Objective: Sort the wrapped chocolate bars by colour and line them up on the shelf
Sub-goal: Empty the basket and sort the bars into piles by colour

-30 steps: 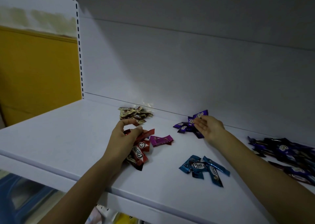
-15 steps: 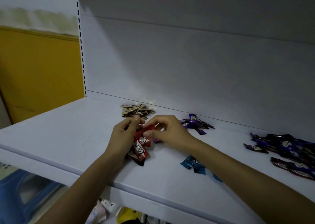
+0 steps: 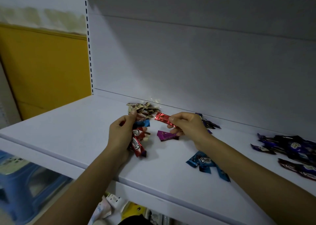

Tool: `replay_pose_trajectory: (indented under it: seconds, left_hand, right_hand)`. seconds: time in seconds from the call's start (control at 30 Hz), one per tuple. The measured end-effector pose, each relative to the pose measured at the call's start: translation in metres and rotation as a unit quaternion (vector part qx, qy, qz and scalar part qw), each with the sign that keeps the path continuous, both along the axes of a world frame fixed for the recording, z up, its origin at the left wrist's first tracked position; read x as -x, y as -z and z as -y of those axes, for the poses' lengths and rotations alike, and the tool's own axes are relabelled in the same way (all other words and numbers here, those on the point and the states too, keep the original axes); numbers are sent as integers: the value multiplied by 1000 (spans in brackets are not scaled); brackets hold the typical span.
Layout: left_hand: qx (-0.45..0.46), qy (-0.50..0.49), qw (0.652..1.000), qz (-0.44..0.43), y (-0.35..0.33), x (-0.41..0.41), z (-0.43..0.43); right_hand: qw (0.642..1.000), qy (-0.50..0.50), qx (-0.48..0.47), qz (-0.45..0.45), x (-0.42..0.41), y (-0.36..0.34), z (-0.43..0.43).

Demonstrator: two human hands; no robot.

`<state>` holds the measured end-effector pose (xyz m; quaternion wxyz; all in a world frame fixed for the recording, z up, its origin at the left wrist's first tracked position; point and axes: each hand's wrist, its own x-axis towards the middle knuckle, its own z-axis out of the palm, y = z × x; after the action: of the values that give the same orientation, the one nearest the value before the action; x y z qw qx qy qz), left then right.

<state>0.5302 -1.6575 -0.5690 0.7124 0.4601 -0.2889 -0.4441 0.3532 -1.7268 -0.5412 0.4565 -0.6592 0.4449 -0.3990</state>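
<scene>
A red bar (image 3: 163, 119) hangs just above the shelf (image 3: 68, 130), pinched at one end by the right hand (image 3: 188, 127), with a magenta bar (image 3: 166, 135) lying below. The left hand (image 3: 120, 135) curls its fingers round a bunch of red bars (image 3: 136, 145) near the front edge.

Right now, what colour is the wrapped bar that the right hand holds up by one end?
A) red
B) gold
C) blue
A: the fingers of the right hand pinch one end of a shiny red bar. The blue bars lie on the shelf, the gold bars lie at its back, and the left hand grips other red bars.
</scene>
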Motion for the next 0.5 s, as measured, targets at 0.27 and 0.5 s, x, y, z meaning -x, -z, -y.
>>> replay_pose_trajectory:
  seconds: [0.27,0.5]
  left_hand:
    - [31,-18,985,-171,-21,-50,-22]
    - [60,-2,979,-193,-14,-66,-32]
  right_hand:
    - [921,31,297,-248,-74,1,0]
    - [843,-145,369,-363,-99,17,-19]
